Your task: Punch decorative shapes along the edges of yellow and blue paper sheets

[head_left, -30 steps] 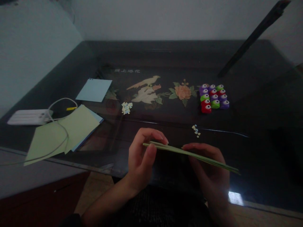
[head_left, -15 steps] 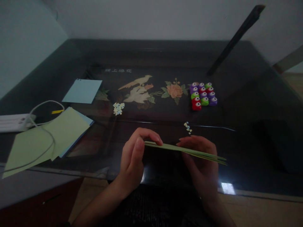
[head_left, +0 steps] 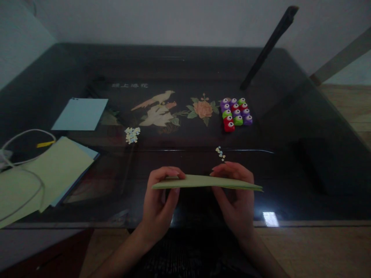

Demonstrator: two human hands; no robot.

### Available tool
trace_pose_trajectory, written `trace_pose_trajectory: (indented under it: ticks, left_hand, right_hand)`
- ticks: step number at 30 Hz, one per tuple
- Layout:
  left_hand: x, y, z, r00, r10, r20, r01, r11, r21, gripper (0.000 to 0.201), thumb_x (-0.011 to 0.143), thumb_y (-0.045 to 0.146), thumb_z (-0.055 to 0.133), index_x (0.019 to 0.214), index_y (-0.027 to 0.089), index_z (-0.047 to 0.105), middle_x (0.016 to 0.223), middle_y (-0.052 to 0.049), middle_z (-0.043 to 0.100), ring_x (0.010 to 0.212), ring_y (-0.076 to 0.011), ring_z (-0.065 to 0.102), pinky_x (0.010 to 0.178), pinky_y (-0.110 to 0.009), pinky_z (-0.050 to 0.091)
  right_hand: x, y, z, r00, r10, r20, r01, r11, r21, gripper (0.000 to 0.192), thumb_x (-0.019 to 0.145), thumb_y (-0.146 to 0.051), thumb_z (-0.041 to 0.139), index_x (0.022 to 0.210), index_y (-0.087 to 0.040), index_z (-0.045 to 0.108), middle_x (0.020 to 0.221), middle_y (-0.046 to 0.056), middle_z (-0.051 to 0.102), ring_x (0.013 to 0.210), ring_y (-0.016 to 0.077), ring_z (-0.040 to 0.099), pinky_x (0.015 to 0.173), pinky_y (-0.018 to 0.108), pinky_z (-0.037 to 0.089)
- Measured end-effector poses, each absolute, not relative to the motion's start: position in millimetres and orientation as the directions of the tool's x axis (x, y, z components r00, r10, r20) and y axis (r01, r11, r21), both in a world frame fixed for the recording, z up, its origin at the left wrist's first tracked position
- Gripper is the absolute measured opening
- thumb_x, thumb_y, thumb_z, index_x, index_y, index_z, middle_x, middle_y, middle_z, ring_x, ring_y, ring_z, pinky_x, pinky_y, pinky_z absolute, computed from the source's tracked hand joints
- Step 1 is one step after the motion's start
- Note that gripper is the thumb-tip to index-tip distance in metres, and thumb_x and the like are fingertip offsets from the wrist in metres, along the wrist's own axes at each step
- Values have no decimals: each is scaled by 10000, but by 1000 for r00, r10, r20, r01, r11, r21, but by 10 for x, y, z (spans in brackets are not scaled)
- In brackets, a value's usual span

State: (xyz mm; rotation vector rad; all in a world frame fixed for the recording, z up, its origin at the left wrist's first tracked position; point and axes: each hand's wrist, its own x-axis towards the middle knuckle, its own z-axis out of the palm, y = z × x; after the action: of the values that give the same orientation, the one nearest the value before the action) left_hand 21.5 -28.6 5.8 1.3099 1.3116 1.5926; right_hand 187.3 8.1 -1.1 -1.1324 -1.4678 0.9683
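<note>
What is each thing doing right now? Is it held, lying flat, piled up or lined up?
green paper: folded flat, held above the table edge
left hand: pinching the paper's left end
right hand: gripping the paper's right part
small punches: lined up in rows on the glass table
paper bits: in a little heap
blue sheet: lying flat
yellow-green sheets: stacked, white cable over them

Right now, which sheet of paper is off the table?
The folded green sheet, pinched between left hand and right hand; the other green and blue sheets lie flat at left.
</note>
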Motion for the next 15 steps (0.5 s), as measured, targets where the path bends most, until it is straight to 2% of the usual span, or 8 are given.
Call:
trace_pose_trajectory:
  ticks: [5,11,15]
  left_hand:
    - [240,-282,38,-251,919,304,79,-294,953,136,911,140,489,1009,220,541,913,-44,587,874,-172,573,789,-316,474]
    - [249,-276,-12,-236,954,182,77,-168,983,117,906,140,499,989,221,510,938,-32,577,863,-152,579,759,-285,469]
    - [272,-259,-12,-250,940,230,142,-200,970,110,910,112,487,923,221,492,896,-11,569,818,-131,559,743,-266,448]
  right_hand:
    - [1915,97,-39,-81,960,269,244,281,-928,407,792,-85,603,1134,-269,483,978,12,564,852,165,602,758,345,520]
    - [1971,109,-73,-135,949,285,389,316,-866,371,804,-89,591,1118,-253,480,991,25,542,858,162,594,744,334,518]
    - [1946,117,-36,-142,922,360,478,382,-791,260,836,-100,571,1045,-239,503,942,26,542,845,164,583,734,328,511]
